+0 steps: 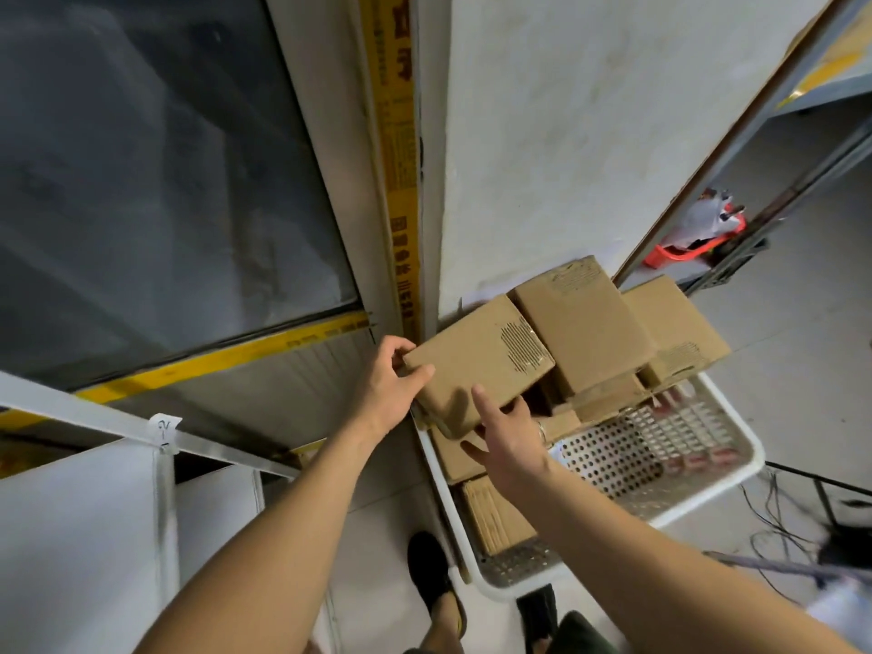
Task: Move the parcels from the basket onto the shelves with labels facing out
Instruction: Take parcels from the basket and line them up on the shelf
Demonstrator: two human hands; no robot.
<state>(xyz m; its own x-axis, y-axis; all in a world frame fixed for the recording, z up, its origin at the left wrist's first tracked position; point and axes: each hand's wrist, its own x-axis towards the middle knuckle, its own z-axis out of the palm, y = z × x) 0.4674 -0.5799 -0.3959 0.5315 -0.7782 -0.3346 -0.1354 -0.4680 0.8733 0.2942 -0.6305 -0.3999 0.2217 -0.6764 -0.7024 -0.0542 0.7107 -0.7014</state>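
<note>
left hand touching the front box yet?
Touching. Head view: left hand grips the near-left corner of the front box, thumb on top, fingers curled over its edge.

Three boxes [585, 332] sit piled side by side atop more boxes in the basket [708, 493]. The shelf [85, 408] lies to its left, a wall [542, 134] behind.
</note>
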